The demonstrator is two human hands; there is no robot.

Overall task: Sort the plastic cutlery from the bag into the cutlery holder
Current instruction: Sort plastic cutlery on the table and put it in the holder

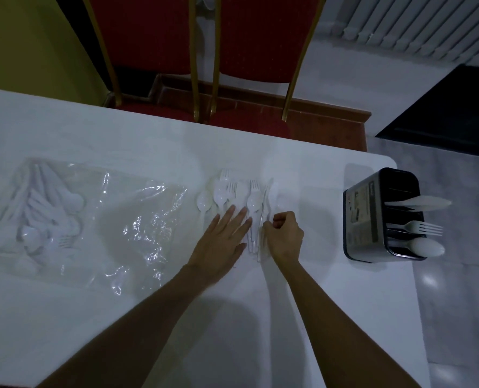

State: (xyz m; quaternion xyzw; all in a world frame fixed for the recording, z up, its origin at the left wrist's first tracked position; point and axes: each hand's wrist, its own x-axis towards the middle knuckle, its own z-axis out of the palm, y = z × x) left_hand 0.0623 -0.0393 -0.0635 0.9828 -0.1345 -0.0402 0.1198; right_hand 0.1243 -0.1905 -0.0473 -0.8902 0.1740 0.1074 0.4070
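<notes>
while my left hand [221,239] lies flat with straight fingers on the loose cutlery [232,191] on the worktop [148,141], my right hand [284,235] pinches a knife [264,200].

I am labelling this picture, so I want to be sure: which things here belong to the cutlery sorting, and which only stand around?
Job: plastic bag, loose cutlery, cutlery holder, left hand flat on the cutlery, right hand pinching one piece.
Lying about: red chairs, radiator.
</notes>
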